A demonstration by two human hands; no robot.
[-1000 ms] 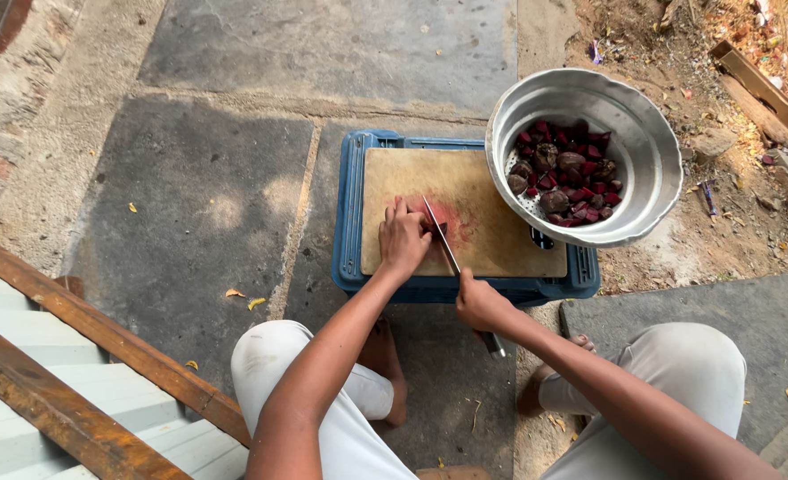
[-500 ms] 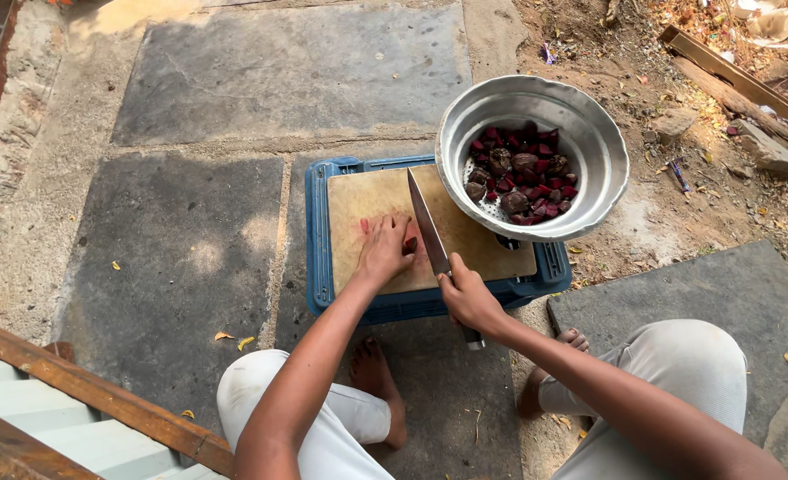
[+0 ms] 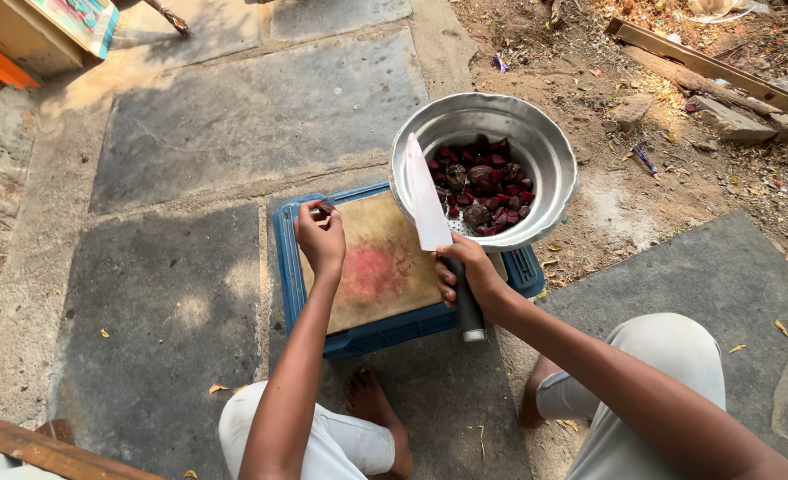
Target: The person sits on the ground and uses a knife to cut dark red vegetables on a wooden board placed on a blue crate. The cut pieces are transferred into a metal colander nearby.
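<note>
Beetroot piece (image 3: 324,209), small and dark, sits pinched in the fingertips of the left hand (image 3: 321,240), which is lifted over the far left corner of a wooden cutting board (image 3: 376,267). The fingers are curled together around the piece, so only a little of it shows above them.

The right hand (image 3: 467,274) is clamped around the dark handle of a large knife (image 3: 427,197). The handle's pale end points down toward the person, just past the near right corner of the board. The wide, pale blade stands up and away from the hand, tilted slightly left, with its tip over the near left part of a metal bowl's rim.

The board is rectangular and light brown, with a pinkish-red stain across its middle. It lies flat on top of a blue plastic crate (image 3: 385,331), whose edges show around the board on the left, near and right sides.

The metal bowl (image 3: 549,151) is round, wide and silver, and rests on the far right corner of the crate, overlapping the board's right edge. Inside it lie many dark red beetroot chunks (image 3: 487,187), heaped toward the middle.

The crate stands on grey stone paving (image 3: 234,116). To the right of the paving is bare dirt (image 3: 643,98) scattered with stones and wooden planks. The person crouches at the near edge of the crate, wearing light trousers (image 3: 669,356), with a bare foot (image 3: 372,404) on the paving between the knees.
</note>
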